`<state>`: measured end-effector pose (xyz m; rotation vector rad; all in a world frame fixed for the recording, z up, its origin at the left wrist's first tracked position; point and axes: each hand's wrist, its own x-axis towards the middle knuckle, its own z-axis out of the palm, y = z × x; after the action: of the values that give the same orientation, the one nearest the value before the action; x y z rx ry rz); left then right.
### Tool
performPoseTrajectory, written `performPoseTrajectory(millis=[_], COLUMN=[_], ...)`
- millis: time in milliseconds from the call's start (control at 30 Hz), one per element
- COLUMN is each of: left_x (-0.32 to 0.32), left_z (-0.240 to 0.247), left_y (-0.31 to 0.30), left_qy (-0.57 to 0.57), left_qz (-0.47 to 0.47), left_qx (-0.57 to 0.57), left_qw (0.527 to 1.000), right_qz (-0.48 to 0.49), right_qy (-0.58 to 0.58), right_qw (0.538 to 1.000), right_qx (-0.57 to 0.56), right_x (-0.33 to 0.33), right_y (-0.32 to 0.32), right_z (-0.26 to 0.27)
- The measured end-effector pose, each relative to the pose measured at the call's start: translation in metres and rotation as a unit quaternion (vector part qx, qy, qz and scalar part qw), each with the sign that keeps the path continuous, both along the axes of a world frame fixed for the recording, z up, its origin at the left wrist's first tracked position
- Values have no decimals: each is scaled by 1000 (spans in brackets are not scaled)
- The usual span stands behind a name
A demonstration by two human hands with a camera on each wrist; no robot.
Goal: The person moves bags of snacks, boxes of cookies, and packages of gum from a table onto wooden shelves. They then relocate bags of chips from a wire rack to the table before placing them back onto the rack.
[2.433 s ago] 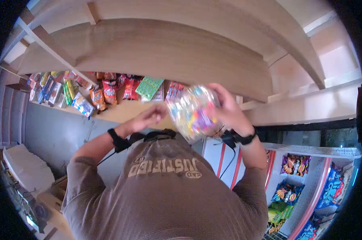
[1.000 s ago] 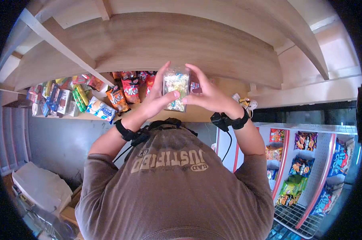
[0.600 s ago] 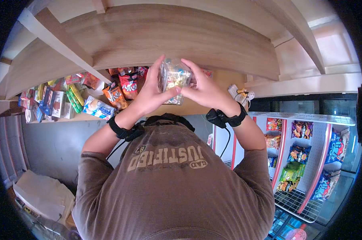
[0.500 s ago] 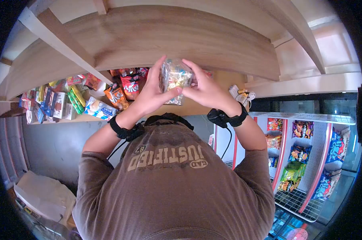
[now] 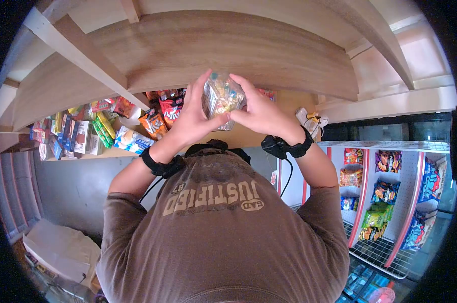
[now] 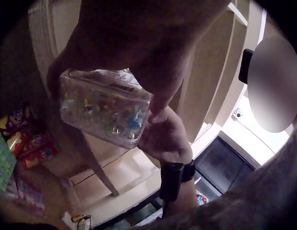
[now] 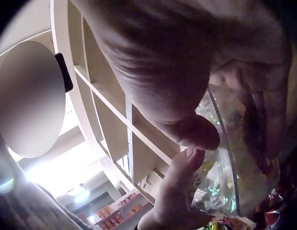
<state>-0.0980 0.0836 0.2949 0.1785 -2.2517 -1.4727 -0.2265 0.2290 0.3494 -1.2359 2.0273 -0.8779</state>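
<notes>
A clear plastic box of small colourful pieces, which look like wrapped candies, is held up in front of the chest. My left hand grips one side of it and my right hand the other. Both thumbs meet across the near face, with the fingers reaching round the far sides. In the left wrist view the box shows rounded corners and a printed label on one face. The right wrist view shows the thumbs nearly tip to tip beside the clear wall.
Beyond the hands runs a wooden shelf board. On the counter at left lie snack bags, a blue-white pack and several boxes. A power strip with plugs sits at right, above a rack of chip bags.
Earlier the right hand alone carried the blurred box while the left hand was apart. The left hand then took the other side, and the box has since tilted and turned slightly between both hands.
</notes>
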Motion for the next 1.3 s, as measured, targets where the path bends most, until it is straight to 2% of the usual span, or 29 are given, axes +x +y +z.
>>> performPoseTrajectory(millis=[67, 133, 200, 233, 300, 333, 433, 467, 533, 600, 667, 700, 733, 767, 800, 867, 1000, 1033, 1100, 1200, 1267, 1300], left_x=[-1, -4, -1, 1, 4, 5, 2, -4, -11, -13, -14, -13, -10, -9, -10, -11, -17, -18, -18, -22, -22, -22], left_z=[-4, -9, -6, -4, 2, 4, -15, -15, -7, 3, 13, 15, 17, 23, 25, 29, 33, 32, 29, 22, 23, 23], left_y=[0, -2, -5, -7, -5, -4, -5, -6, -8, -10, -12, -10, -7, 1, 2, 0, 4, 4, 2, -2, -2, -2], left_qy=[4, 30, 58, 84, 127, 167, 184, 224, 264, 285, 280, 259, 232, 198, 195, 82, 71, 70, 46, 61, 56, 52], left_qz=[5, 0, -2, -6, -14, -23, -19, -28, -36, -32, -64, -104, -142, -135, -134, -167, -169, -170, -151, -164, -171, -177], left_qx=[-14, 61, 93, 127, 112, 100, 33, -7, -47, -168, -188, -74, 42, 188, 189, 277, 322, 322, 232, 164, 176, 189], left_qw=[1000, 998, 994, 988, 985, 981, 982, 974, 963, 943, 939, 957, 961, 952, 953, 943, 929, 929, 960, 971, 968, 964], right_qz=[2, 6, 56, 59, -44, -42, 15, 16, 33, 11, 2, 0, 22, 45, 45, 83, 65, 55, 43, 32, 71, 71], right_qy=[-6, -13, -184, -183, -348, -346, -480, -480, -435, -438, -300, -300, -225, -149, -151, -62, -27, -26, -25, -34, 57, 56], right_qw=[1000, 1000, 970, 970, 931, 932, 866, 866, 881, 883, 926, 926, 940, 949, 949, 968, 969, 976, 983, 983, 977, 976], right_qx=[5, 9, -150, -151, -97, -98, -140, -139, -182, -171, -230, -231, -254, -274, -274, -229, -237, -207, -177, -179, -195, -196], right_x=[1, -1, -6, -6, -4, -1, 11, 10, 9, 8, 2, -2, -7, -10, -12, -14, -10, -11, -11, -14, -19, -21], right_y=[-2, -3, 0, -1, -3, -3, -5, -5, -5, -5, 1, 2, 4, 5, 7, 11, 9, 11, 13, 13, 14, 13], right_z=[5, 5, -4, 1, 14, 14, 7, 6, 4, 13, 19, 18, 17, 16, 17, 18, 15, 14, 14, 14, 13, 12])
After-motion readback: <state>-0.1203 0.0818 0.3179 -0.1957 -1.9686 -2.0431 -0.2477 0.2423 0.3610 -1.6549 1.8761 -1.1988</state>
